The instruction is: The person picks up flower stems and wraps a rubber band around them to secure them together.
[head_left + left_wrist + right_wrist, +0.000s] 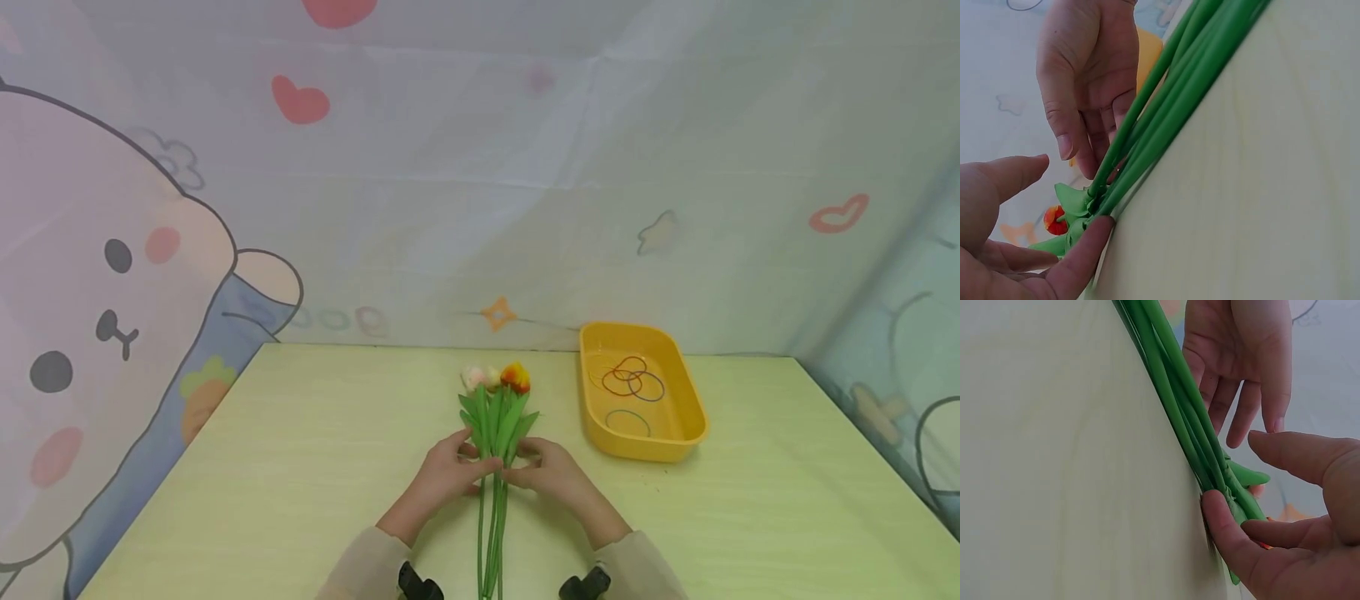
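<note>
A small bunch of artificial tulips (492, 533) lies on the table, its green stems pointing toward the person. One bloom is orange-red and yellow (515, 377); beside it are pale pink and cream blooms (474, 378). My left hand (444, 473) is at the left side of the bunch, just below the leaves (495, 421). From the right, my right hand (553, 473) flanks the same spot. In both wrist views the fingertips touch the stems low down near the table, while the thumbs stand raised and apart from them.
To the right, near the back of the table (300, 442), stands a yellow plastic basket (693, 417). Inside it lie several thin coloured bands, among them a red one (622, 395) and a blue one (663, 387). A printed cloth (450, 208) hangs behind the table's back edge.
</note>
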`<state>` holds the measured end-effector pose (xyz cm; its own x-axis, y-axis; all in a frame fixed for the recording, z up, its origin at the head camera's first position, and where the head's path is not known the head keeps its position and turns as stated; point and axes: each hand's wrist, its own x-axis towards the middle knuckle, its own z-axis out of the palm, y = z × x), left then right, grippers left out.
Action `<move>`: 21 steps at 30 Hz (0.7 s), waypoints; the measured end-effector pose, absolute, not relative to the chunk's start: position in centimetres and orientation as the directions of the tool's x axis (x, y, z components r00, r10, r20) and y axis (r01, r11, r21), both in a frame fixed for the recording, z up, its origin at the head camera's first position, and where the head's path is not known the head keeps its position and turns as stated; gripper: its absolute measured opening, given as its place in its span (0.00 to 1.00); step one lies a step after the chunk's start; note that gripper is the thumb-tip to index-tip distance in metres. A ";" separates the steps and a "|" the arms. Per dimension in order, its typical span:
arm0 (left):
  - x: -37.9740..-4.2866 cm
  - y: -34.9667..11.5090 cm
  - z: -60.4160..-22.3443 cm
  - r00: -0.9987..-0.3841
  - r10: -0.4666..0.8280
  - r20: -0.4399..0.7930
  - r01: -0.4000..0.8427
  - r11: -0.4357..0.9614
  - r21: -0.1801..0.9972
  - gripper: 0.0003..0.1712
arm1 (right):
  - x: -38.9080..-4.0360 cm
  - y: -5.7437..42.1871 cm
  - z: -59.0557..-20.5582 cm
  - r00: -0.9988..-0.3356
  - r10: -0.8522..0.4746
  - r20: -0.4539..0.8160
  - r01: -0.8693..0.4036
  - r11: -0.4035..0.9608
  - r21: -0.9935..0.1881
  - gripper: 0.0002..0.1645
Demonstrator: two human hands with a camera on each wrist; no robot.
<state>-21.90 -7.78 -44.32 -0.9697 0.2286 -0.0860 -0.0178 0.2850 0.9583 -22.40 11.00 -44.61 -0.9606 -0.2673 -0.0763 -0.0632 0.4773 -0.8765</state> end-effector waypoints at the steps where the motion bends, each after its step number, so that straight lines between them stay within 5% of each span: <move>1: -21.9 -7.7 -44.3 -0.971 0.224 -0.089 -0.022 0.286 0.958 0.46 | -22.3 11.0 -44.6 -0.961 -0.267 -0.076 -0.063 0.475 -0.878 0.41; 12: -22.2 -6.9 -44.6 -0.974 0.218 -0.062 0.012 0.325 0.946 0.33 | -22.3 10.7 -44.9 -0.968 -0.243 -0.064 -0.057 0.459 -0.886 0.40; 21: -22.4 -6.4 -44.6 -0.976 0.211 -0.055 0.028 0.369 0.929 0.38 | -22.3 10.2 -44.8 -0.962 -0.265 -0.061 -0.055 0.410 -0.910 0.40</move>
<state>-22.38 -6.44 -44.59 -0.9760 0.2109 -0.0550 0.0276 0.3695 0.9288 -22.26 10.17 -44.84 -0.9624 -0.2646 -0.0614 -0.0546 0.4100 -0.9104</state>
